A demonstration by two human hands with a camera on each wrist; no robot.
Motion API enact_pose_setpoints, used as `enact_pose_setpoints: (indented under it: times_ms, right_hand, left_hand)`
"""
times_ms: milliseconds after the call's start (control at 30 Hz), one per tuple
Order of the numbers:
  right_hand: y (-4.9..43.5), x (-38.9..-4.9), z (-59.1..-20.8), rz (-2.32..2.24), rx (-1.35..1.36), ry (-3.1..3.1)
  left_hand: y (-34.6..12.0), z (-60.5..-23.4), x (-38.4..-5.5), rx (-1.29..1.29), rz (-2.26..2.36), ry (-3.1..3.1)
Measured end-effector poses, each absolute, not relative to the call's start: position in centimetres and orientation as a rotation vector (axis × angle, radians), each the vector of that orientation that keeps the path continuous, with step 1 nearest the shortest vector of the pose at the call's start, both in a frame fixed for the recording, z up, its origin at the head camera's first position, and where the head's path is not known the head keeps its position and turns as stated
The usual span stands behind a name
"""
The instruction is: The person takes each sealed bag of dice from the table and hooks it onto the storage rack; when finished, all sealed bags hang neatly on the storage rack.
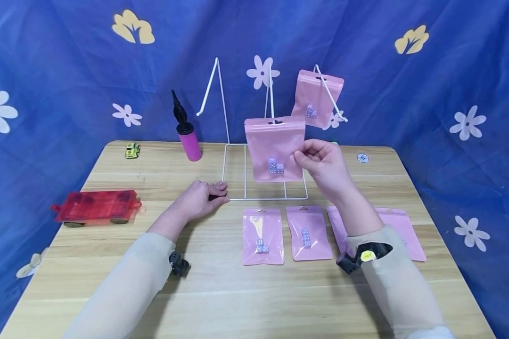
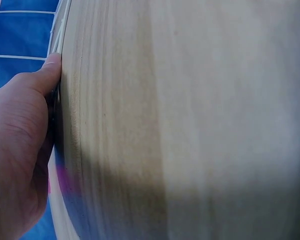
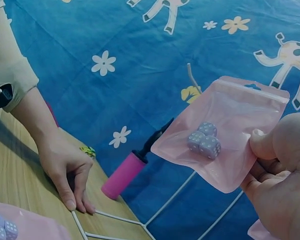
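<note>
My right hand (image 1: 325,165) pinches a pink zip bag (image 1: 275,148) by its right edge, between thumb and fingers. Light purple dice (image 3: 205,141) show through its clear front. The bag's hang hole lines up with the tip of the middle hook on a white wire rack (image 1: 264,199); whether the hook passes through it, I cannot tell. At the rack's front left corner my left hand (image 1: 199,198) holds the base wire, fingers down on the table. Another pink bag (image 1: 320,94) with dice hangs on the rack's right hook. The left hook (image 1: 208,87) carries nothing.
Several pink bags lie in a row in front of the rack, including one with stacked dice (image 1: 308,247). A pink hand pump (image 1: 190,143) stands left of the rack. Farther left are a red toy wagon (image 1: 97,206) and a small toy car (image 1: 132,150). A chip (image 1: 362,158) lies at right.
</note>
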State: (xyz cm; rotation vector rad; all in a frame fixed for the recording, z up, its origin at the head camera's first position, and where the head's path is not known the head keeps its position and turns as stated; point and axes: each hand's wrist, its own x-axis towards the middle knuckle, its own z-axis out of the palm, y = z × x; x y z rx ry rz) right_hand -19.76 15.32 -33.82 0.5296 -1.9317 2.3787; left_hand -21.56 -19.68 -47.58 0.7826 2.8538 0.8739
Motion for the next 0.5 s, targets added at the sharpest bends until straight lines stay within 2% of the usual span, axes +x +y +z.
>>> enact_pose_setpoints:
  times_ms: [500]
  right_hand:
    - [14.2,-21.0,-34.8,2.381,0.437,-1.934]
  left_hand:
    - [-19.7,-47.4,-21.5,0.793,0.869,2.854]
